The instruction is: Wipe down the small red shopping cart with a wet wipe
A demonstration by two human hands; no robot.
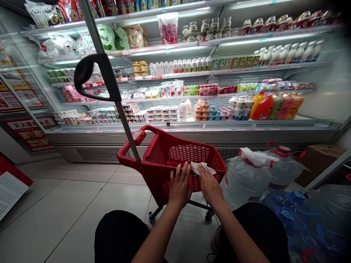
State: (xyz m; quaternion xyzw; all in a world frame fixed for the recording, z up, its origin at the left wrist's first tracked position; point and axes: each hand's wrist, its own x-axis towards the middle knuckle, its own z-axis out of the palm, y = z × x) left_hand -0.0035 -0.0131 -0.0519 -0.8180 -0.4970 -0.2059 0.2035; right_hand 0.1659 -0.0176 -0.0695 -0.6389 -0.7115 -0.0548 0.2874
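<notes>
A red plastic shopping cart (156,175) stands in front of my knees, its handle at the left. My left hand (180,184) lies against the near side of the basket, fingers spread and pointing up, with nothing in it. To its right, my right hand (210,186) presses a white cloth or tissue (196,168) on the near rim, its fingers over the cloth. Part of the cloth sticks out on both sides of the fingers. A grey pole with a black grip (112,78) rises at the cart's handle end.
Behind the cart runs a refrigerated shelf (175,126) of dairy goods and drinks. Large water bottles (244,179) and blue-capped jugs (287,208) stand at the right, near a cardboard box (319,160). A red and white unit (12,186) is at the left.
</notes>
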